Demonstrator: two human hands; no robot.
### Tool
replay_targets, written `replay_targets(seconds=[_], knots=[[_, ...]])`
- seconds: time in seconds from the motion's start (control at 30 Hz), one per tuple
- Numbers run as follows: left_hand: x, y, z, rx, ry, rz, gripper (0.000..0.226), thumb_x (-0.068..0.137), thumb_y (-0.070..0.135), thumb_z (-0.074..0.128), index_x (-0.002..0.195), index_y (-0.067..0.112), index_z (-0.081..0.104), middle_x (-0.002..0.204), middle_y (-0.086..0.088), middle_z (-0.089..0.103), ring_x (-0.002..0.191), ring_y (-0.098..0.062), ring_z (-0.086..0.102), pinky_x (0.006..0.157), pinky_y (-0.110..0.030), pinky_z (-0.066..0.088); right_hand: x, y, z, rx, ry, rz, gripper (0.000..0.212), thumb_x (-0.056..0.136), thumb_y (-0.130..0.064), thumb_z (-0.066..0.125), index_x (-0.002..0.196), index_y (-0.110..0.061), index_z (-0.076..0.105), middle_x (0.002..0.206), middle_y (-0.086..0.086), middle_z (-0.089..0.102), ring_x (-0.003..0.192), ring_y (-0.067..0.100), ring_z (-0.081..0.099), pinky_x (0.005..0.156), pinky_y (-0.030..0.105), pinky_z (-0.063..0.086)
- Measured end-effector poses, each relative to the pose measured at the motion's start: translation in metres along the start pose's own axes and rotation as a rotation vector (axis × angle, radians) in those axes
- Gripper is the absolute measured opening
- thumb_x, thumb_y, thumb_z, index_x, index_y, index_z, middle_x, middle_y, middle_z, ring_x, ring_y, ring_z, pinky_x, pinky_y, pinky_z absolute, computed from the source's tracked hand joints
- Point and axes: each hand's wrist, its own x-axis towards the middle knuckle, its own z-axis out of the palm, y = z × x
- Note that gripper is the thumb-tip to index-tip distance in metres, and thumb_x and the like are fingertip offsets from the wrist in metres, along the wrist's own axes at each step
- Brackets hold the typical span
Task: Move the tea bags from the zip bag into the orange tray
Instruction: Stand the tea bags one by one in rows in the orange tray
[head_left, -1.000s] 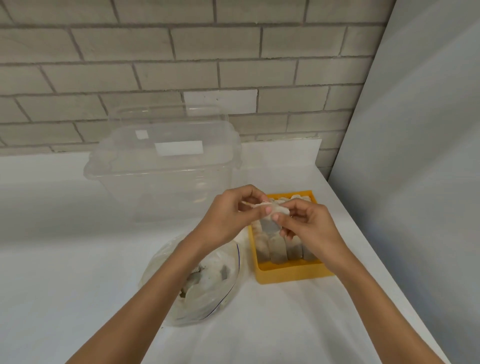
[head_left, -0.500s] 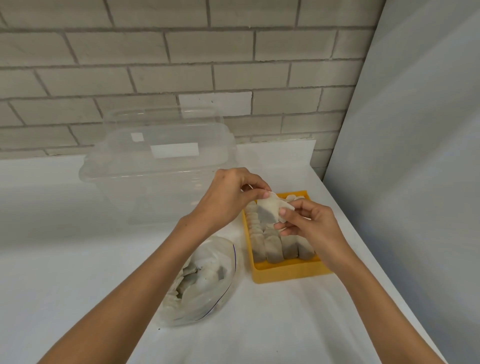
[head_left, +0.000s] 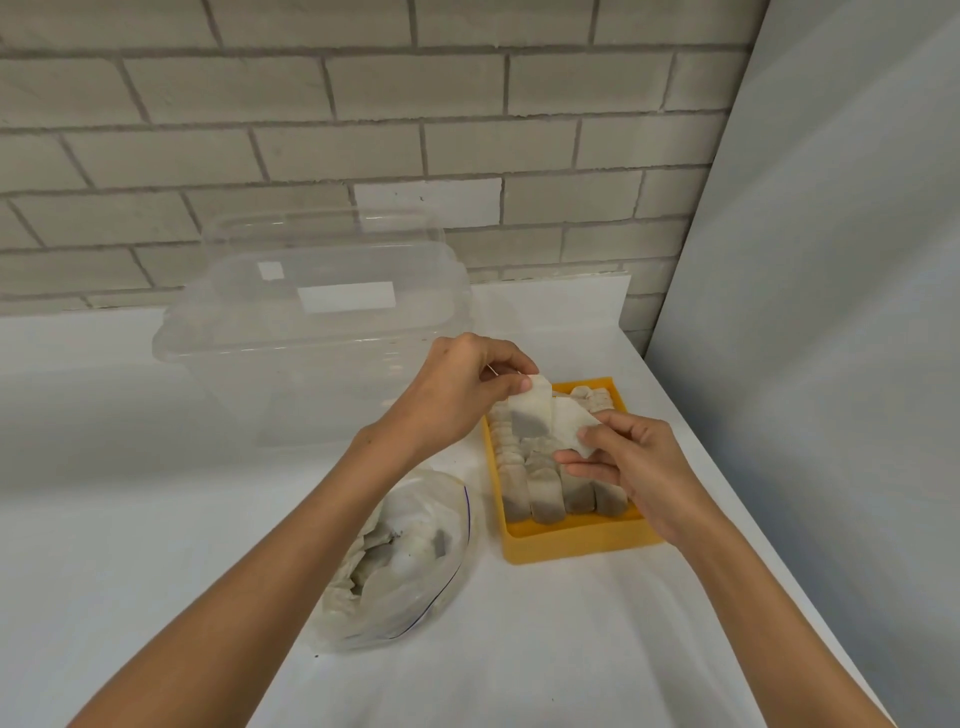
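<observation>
1. Head view, the only one on offer: the left hand (head_left: 465, 397) and the right hand (head_left: 641, 470) meet in the air above the back half of the orange tray (head_left: 576, 545), which sits close to the right edge of the bench (head_left: 156, 519).
2. Between them hangs a tea bag (head_left: 530, 418). The left fingers (head_left: 511, 387) pinch its top corner, and the right fingers (head_left: 608, 422) pinch a white flap on its far side. Whether this is one bag unfolding or two stuck together, I cannot tell.
3. Down in the tray, packed tea bags (head_left: 545, 483) stand on edge in tight rows, filling the front and running toward the back wall.
4. The zip bag (head_left: 415, 566) lies on the bench just beside the tray's front left corner, apart from it by a sliver. It is lumpy with more bags inside, so plenty is left to move.
5. My call: we are mid-task, in the carry-and-tidy step, with the bag being straightened or separated before it goes in.
6. The next move calls for lowering it edge-on into whatever gap remains near the back of the tray, gently, since the rows look snug. One hand then has to go back to the zip bag.
7. Behind, toward the bench's back edge, a clear plastic box (head_left: 311, 358) sits idle.
</observation>
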Motion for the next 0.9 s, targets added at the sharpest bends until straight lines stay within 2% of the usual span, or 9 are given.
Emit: replay_targets(seconds=[0.17, 0.3, 0.4, 0.5, 0.57, 0.67, 0.77, 0.9], knots=[[0.002, -0.005, 0.005, 0.038, -0.048, -0.028, 0.009, 0.088, 0.018, 0.067, 0.093, 0.021, 0.075, 0.080, 0.011, 0.068, 0.075, 0.003, 0.060, 0.070, -0.008, 0.045, 0.003, 0.002, -0.008, -0.037, 0.099, 0.016, 0.018, 0.090, -0.015, 0.063, 0.102, -0.003, 0.069, 0.104, 0.010, 0.072, 0.087, 0.022, 0.073, 0.073, 0.027, 0.060], [-0.001, -0.010, 0.024, 0.051, -0.121, -0.063, 0.008, 0.088, 0.017, 0.066, 0.089, 0.022, 0.071, 0.079, 0.003, 0.069, 0.081, -0.010, 0.064, 0.078, -0.029, 0.053, 0.005, 0.002, -0.014, -0.118, 0.159, 0.021, 0.008, 0.090, -0.010, 0.060, 0.092, -0.008, 0.067, 0.100, 0.009, 0.072, 0.087, 0.023, 0.072, 0.074, 0.030, 0.057], [-0.005, -0.018, 0.044, 0.129, -0.227, -0.077, 0.005, 0.087, 0.017, 0.067, 0.088, 0.021, 0.071, 0.081, 0.007, 0.067, 0.084, -0.012, 0.064, 0.083, -0.036, 0.052, 0.006, 0.005, -0.016, -0.164, 0.197, 0.014, 0.007, 0.087, -0.010, 0.061, 0.090, -0.009, 0.067, 0.098, 0.010, 0.072, 0.094, 0.024, 0.069, 0.072, 0.029, 0.057], [-0.010, -0.023, 0.061, 0.272, -0.323, -0.086, 0.006, 0.088, 0.024, 0.064, 0.091, 0.026, 0.069, 0.090, 0.009, 0.068, 0.095, -0.011, 0.060, 0.091, -0.037, 0.041, 0.005, 0.007, -0.017, -0.209, 0.216, 0.001, 0.005, 0.087, -0.014, 0.064, 0.084, -0.013, 0.068, 0.094, 0.005, 0.071, 0.093, 0.018, 0.065, 0.079, 0.033, 0.056], [-0.013, -0.025, 0.070, 0.375, -0.327, -0.072, 0.009, 0.091, 0.025, 0.060, 0.094, 0.025, 0.067, 0.095, 0.009, 0.069, 0.099, -0.013, 0.057, 0.090, -0.038, 0.032, 0.003, 0.008, -0.017, -0.241, 0.218, -0.009, 0.007, 0.087, -0.017, 0.065, 0.083, -0.014, 0.070, 0.092, 0.001, 0.071, 0.091, 0.016, 0.063, 0.081, 0.034, 0.054], [-0.016, -0.030, 0.078, 0.561, -0.268, -0.013, 0.014, 0.094, 0.022, 0.053, 0.096, 0.025, 0.066, 0.093, 0.006, 0.071, 0.096, -0.015, 0.057, 0.090, -0.040, 0.023, 0.001, 0.009, -0.017, -0.255, 0.228, -0.012, 0.008, 0.087, -0.017, 0.066, 0.082, -0.014, 0.072, 0.091, 0.000, 0.071, 0.086, 0.013, 0.061, 0.077, 0.031, 0.052], [-0.015, -0.035, 0.081, 0.699, -0.240, 0.025, 0.020, 0.093, 0.015, 0.049, 0.095, 0.024, 0.066, 0.089, 0.004, 0.069, 0.096, -0.020, 0.056, 0.094, -0.043, 0.016, 0.000, 0.009, -0.019, -0.261, 0.226, -0.005, 0.007, 0.087, -0.016, 0.066, 0.084, -0.014, 0.072, 0.090, 0.007, 0.068, 0.080, 0.014, 0.058, 0.073, 0.031, 0.050], [-0.010, -0.037, 0.083, 0.832, -0.229, 0.047, 0.022, 0.092, 0.010, 0.049, 0.095, 0.022, 0.066, 0.088, 0.001, 0.067, 0.098, -0.022, 0.052, 0.102, -0.050, 0.014, -0.001, 0.009, -0.022, -0.242, 0.218, 0.004, 0.006, 0.087, -0.012, 0.067, 0.086, -0.016, 0.071, 0.074, -0.001, 0.065, 0.066, 0.012, 0.056, 0.067, 0.025, 0.049]])
